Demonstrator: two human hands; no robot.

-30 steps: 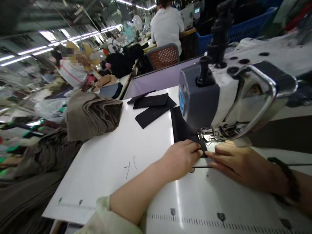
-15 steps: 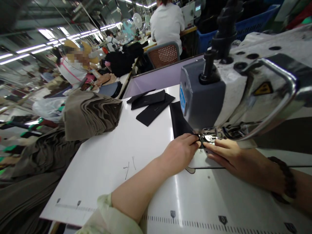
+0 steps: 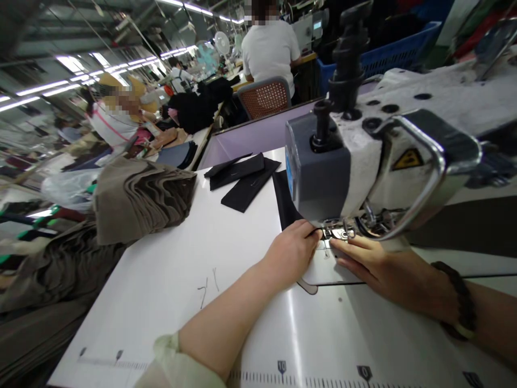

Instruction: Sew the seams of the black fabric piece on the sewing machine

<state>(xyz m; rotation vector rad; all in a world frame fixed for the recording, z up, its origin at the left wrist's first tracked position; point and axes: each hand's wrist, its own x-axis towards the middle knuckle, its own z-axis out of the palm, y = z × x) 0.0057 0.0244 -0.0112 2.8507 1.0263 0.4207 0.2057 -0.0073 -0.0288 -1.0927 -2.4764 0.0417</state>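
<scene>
Scale markings (image 3: 281,368) run along the near edge of the white worktable (image 3: 169,291). A pale green sleeve (image 3: 177,361) covers the upper part of the left forearm. The left hand (image 3: 293,250) is positioned left of the presser foot (image 3: 339,231), its fingers bent, bunched together and pinching the near end of the black fabric piece (image 3: 286,205). The right hand (image 3: 375,264), with a dark bracelet (image 3: 460,299) at the wrist, lies palm down on the near right side of the foot; its fingers are extended and close together, fingertips just beside the foot. The black fabric piece extends from the left hand to the far left, partly hidden by the head of the sewing machine (image 3: 319,172). Farther left lie overlapping black pieces (image 3: 244,191) and a folded brown-grey stack (image 3: 137,202). Beyond the table are a lilac panel (image 3: 238,143), a chair (image 3: 264,99), a blue basket (image 3: 396,51) at right, and a white-shirted co-worker (image 3: 269,54), back turned.
</scene>
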